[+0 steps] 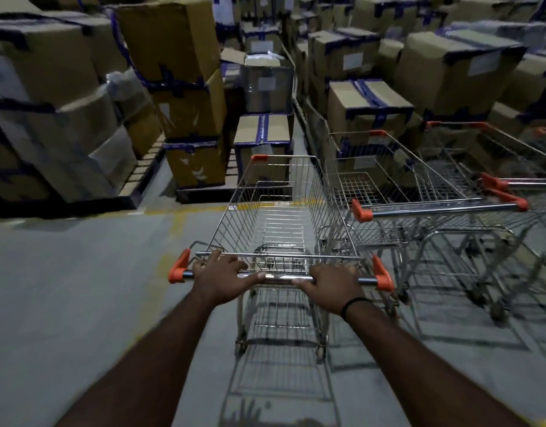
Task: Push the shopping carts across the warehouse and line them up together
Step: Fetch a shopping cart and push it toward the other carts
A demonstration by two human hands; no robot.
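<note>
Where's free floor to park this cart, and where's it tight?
Free: bare grey floor left of the pushed cart, bordered by the box pallets beyond; also the floor on the near side of the parked carts. Tight: the pushed cart's right side is nearly against the nearest parked cart, and stacked boxes stand close ahead.

Blue-taped brown cardboard boxes (170, 41) are sitting stacked from 10 to 2 o'clock; grey concrete floor (65, 288) is spreading at 8 o'clock.

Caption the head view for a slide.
Left hand and right hand grip the handle of an empty cart beside parked carts, boxes stacked ahead.
</note>
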